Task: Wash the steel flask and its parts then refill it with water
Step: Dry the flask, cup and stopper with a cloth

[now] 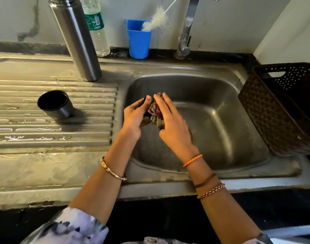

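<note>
On the far left of the ribbed steel draining board (52,134), the flask's dark steel cup-shaped cap (55,105) lies tipped on its side with its open mouth facing up and left, water beading on the ridges around it. Farther back, the tall brushed-steel flask body (76,39) stands upright and uncapped at the far edge of the draining board. Just behind it, against the wall, stands a clear plastic water bottle with a green label (96,27). To the right of that, a blue plastic tumbler (138,41) holds a white bottle brush (156,20) leaning to the right.

Over the steel sink basin (221,120), the left hand (134,118) has its fingers curled around a small dark part of the flask (145,101), mostly hidden, with the thumb tip pressed on top. The right hand (173,124) presses a crumpled reddish-brown cloth scrubber (156,111) against that part, fingers stretched over the cloth and thumb tucked under it. Both hands meet above the left half of the basin.

Behind the basin rises a chrome tap (185,36). At the far right, a dark brown perforated plastic basket (281,110) sits tilted on the sink's rim.
</note>
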